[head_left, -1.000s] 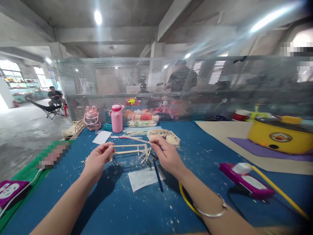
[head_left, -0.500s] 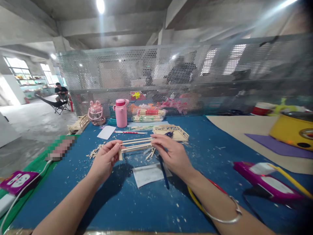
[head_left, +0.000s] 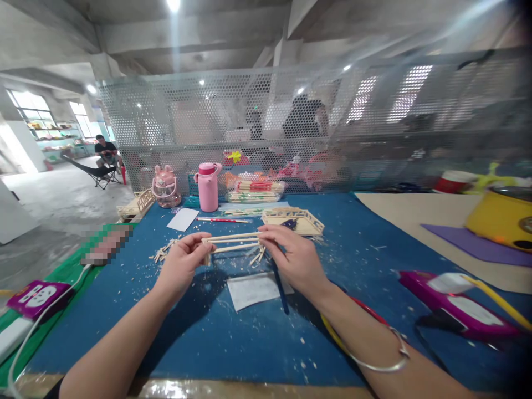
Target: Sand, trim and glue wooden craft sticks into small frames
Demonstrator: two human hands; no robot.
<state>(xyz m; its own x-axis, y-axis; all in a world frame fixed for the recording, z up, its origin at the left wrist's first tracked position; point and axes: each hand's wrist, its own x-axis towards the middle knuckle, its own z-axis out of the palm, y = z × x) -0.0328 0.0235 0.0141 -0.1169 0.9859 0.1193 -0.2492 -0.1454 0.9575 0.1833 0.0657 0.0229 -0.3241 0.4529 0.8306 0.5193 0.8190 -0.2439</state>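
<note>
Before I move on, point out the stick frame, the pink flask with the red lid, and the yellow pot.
Stick frame (head_left: pixel 233 238): head view, midway along its upper sticks.
Pink flask (head_left: pixel 208 193): head view, on the body below the lid.
Yellow pot (head_left: pixel 494 217): head view, on its side wall.

Concrete beams (head_left: pixel 195 40) cross above a perforated screen (head_left: pixel 187 119).

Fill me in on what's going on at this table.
A person's left hand and right hand grip opposite ends of a small wooden stick frame above a blue tabletop. A white sheet of paper lies nearer the person. Short stick pieces are scattered by the left hand, and a railed wooden tray sits beyond the right.
</note>
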